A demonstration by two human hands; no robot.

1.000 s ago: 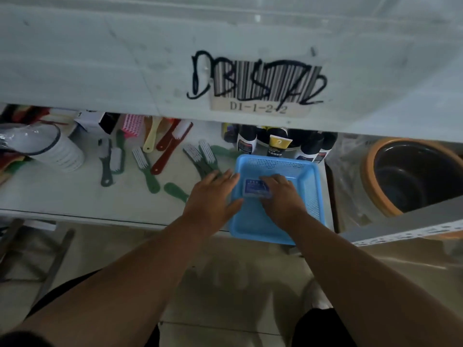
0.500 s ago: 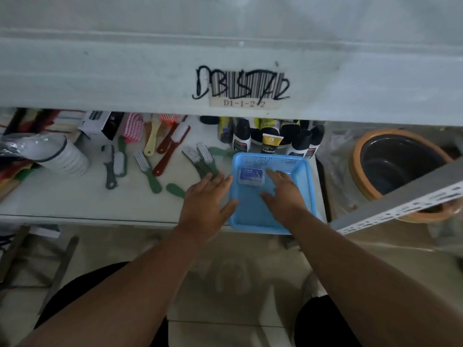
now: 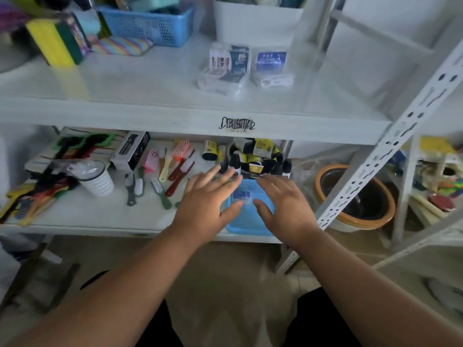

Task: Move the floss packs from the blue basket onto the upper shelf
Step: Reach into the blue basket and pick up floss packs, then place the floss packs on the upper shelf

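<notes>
A blue basket (image 3: 250, 225) sits on the lower shelf near its front edge. One floss pack (image 3: 241, 196) with a blue label lies inside it, seen between my hands. My left hand (image 3: 208, 204) hovers over the basket's left side with fingers spread and nothing in it. My right hand (image 3: 285, 204) hovers over its right side, also spread and empty. On the upper shelf (image 3: 155, 78) several floss packs stand and lie together: a left group (image 3: 226, 66) and a right group (image 3: 271, 67).
Hair brushes and combs (image 3: 172, 166) lie on the lower shelf to the left, with a white cup (image 3: 96, 179). Dark bottles (image 3: 258, 159) stand behind the basket. A brown pot (image 3: 358, 199) is at right, behind a perforated white upright (image 3: 390, 144). A second blue basket (image 3: 147, 23) and white bin (image 3: 255, 21) stand up top.
The view has pulled back and up, so the upper shelf with its floss packs now shows. Both hands have lifted off the basket and spread; the pack stays in the basket.
</notes>
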